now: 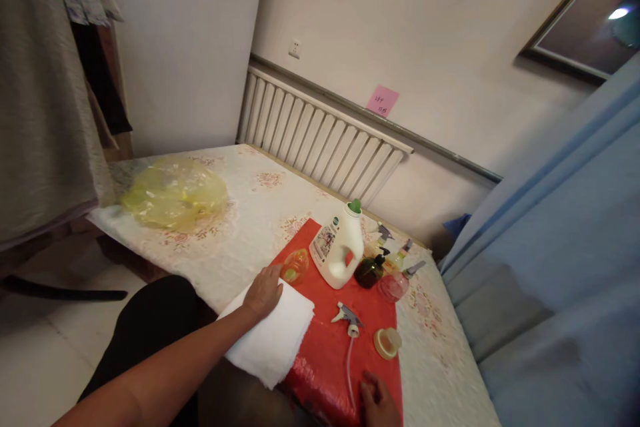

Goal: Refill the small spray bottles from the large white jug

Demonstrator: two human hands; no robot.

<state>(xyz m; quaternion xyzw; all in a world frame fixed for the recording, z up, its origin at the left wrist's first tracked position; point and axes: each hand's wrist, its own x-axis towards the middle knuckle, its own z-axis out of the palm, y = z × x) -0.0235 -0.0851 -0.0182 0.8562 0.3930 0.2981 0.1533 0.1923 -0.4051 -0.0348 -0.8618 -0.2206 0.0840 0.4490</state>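
Observation:
My left hand [264, 292] lies on a folded white cloth [273, 333], its fingers stretched towards a clear bottle or cup [295, 265] that shows orange over the red mat. Down at the bottom edge, my right hand [379, 401] rests on the red mat [320, 360], fingers loosely bent and apart, with nothing visible in them. Beside it runs the thin tube of a grey-and-white trigger spray head [349, 319]. A round pale cap [387, 343] sits just beyond the right hand. Upright behind these stands a large white jug [339, 247] with a green spout.
Right of the jug stand a dark pump bottle [370, 271], a pink spray bottle [395, 286] and more spray bottles. A yellow plastic bag [175, 193] lies at the left on the flowered cover [245, 213]. A radiator [315, 127] and blue curtain [560, 240] border the surface.

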